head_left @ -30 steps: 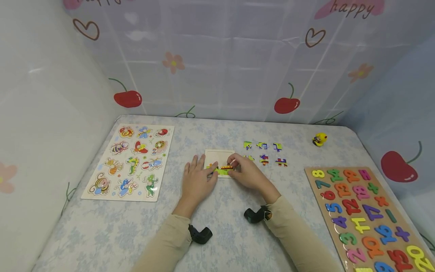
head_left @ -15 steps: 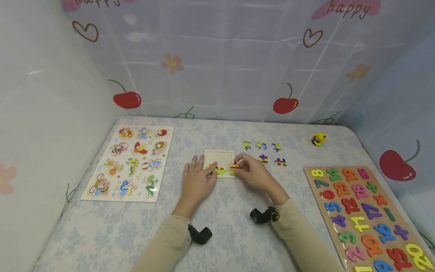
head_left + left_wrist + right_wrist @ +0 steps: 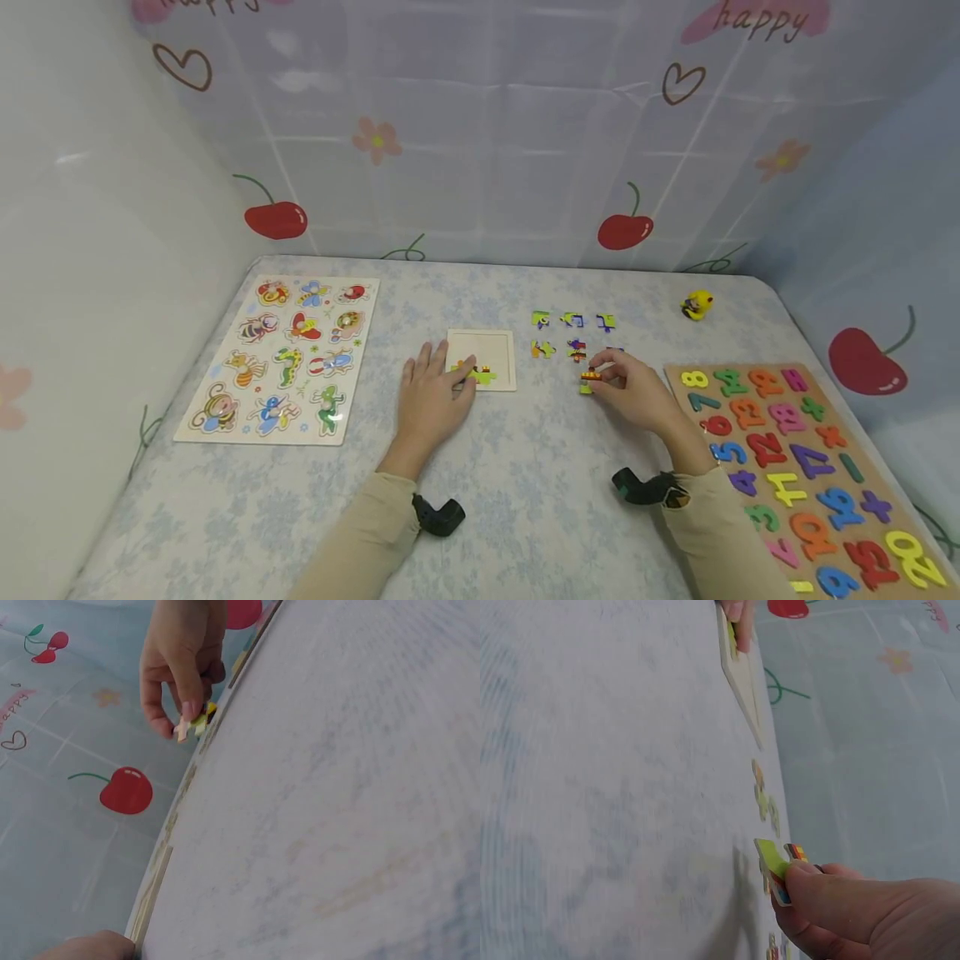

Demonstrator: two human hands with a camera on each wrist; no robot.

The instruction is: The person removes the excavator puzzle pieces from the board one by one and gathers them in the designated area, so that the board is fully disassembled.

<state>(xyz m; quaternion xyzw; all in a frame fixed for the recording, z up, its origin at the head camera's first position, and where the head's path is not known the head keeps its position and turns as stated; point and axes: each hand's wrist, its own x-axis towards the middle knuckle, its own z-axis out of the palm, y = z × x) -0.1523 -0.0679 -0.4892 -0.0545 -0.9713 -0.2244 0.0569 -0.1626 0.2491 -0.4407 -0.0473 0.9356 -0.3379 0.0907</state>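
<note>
My left hand lies with straight fingers on the left edge of a small square wooden puzzle tray, its thumb over the green and yellow puzzle pieces along the tray's near side. To the right of the tray, my right hand pinches a jigsaw piece between thumb and fingers. Green, red and yellow show on that held piece in the right wrist view, where it is tilted and raised off the table. Loose jigsaw pieces lie in two rows just beyond this hand, which partly covers one of them.
An insect puzzle board lies at the left of the table. At the right, a number board extends under the right forearm. A small yellow toy figure stands near the back right corner. Curtains with cherries surround the table.
My right hand has carried the pinched jigsaw piece rightward from the tray to beside the loose pieces. The left hand has stayed on the tray.
</note>
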